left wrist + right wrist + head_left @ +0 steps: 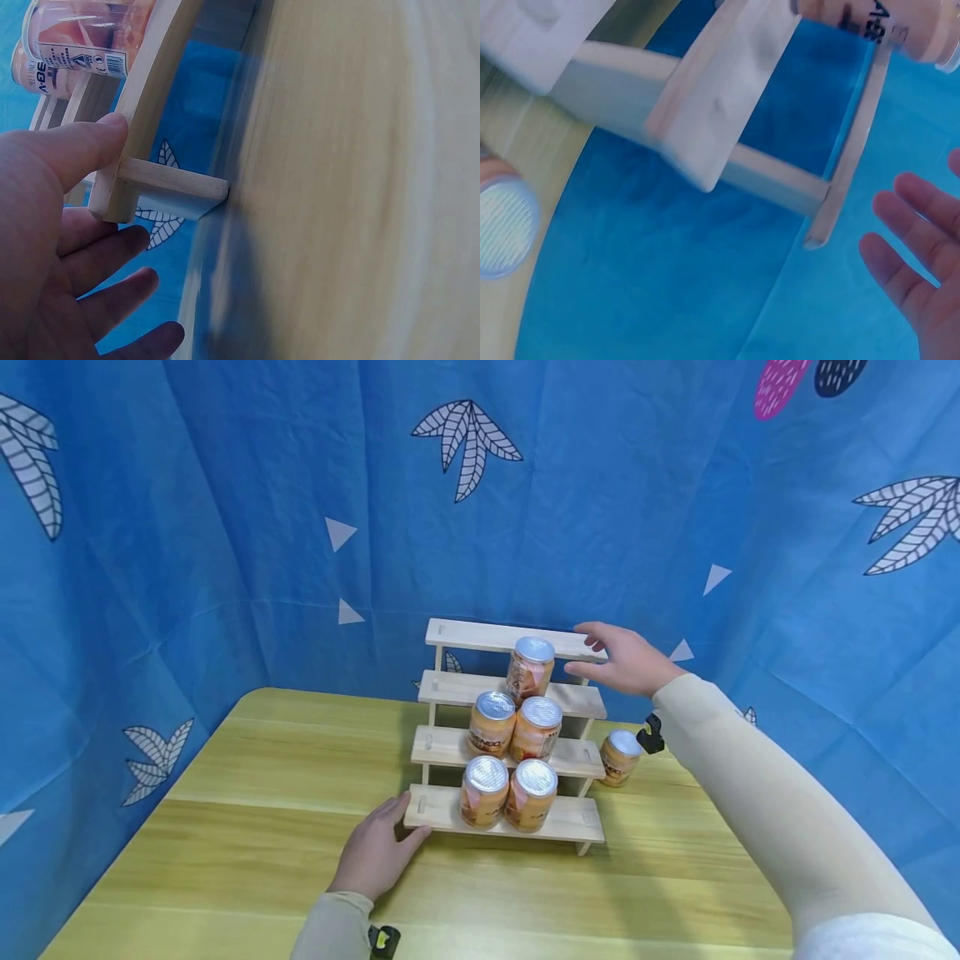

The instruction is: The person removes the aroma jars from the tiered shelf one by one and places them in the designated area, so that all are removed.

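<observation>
Stepped pale-wood stand (pixel 472 633) on woodgrain worktop (pixel 300 760); five cylindrical cans (pixel 492 728) on its flat steps, sixth can (pixel 619 760) beside it, right. Left hand (pixel 375 852) pinches lowest board's (pixel 438 808) end; only left wrist view shows remaining fingers (pixel 120 300) loose. Right hand (pixel 628 660): grip wide, holding nothing; blurred right wrist view suggests gap to top board (pixel 838 195).

The curtain (pixel 600 493) is blue, printed with white, dark-outlined leaves (pixel 472 439), pale triangles (pixel 339 532) and white-flecked ovals (pixel 780 389) in pink and black. The desk (pixel 255 835) is yellow with streaky wood grain; the stepped stand (pixel 437 807) is pale cream. Peach-orange cans (pixel 482 807) wear dark lettering and silvery lids (pixel 487 773).
</observation>
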Demonstrator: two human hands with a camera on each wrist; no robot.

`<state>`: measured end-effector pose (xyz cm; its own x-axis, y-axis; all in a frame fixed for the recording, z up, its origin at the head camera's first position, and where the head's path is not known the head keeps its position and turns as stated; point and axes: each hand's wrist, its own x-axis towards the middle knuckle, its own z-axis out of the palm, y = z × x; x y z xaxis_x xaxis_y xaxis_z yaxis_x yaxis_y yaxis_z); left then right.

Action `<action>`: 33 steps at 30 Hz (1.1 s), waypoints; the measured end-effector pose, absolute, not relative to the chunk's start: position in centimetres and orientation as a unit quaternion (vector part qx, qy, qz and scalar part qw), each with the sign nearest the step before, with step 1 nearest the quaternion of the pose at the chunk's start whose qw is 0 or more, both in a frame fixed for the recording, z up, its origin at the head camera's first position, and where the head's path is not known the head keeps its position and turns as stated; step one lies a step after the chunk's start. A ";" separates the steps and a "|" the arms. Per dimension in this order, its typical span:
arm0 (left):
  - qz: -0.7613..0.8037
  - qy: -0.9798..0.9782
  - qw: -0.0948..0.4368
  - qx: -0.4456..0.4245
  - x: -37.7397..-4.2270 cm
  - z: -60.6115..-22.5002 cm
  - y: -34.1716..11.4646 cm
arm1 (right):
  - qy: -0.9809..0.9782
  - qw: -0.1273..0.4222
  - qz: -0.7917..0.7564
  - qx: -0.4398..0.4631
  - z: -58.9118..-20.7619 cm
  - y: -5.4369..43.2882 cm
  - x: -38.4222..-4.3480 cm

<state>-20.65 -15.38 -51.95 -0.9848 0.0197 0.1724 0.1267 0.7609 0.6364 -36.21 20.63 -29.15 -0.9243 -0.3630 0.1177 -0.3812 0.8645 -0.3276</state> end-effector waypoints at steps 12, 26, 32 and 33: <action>-0.340 -0.937 0.077 -0.037 -20.5 -51.9 -15.3 | -0.959 0.016 0.167 0.228 -28.9 17.7 -36.5; -0.336 -0.938 0.076 -0.039 -20.7 -51.8 -15.4 | -0.949 0.002 0.174 0.262 -29.3 15.6 -36.7; -0.339 -0.937 0.075 -0.039 -20.7 -51.8 -15.5 | -0.952 -0.005 0.169 0.257 -29.5 15.2 -36.9; -0.340 -0.936 0.076 -0.039 -20.7 -51.8 -15.5 | -0.952 -0.005 0.169 0.256 -29.5 15.1 -36.9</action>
<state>-20.68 -15.48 -51.80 -0.9853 0.0216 0.1696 0.1254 0.7654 0.6312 -36.91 15.10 -29.51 -0.8685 -0.4895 0.0780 -0.4864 0.8114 -0.3241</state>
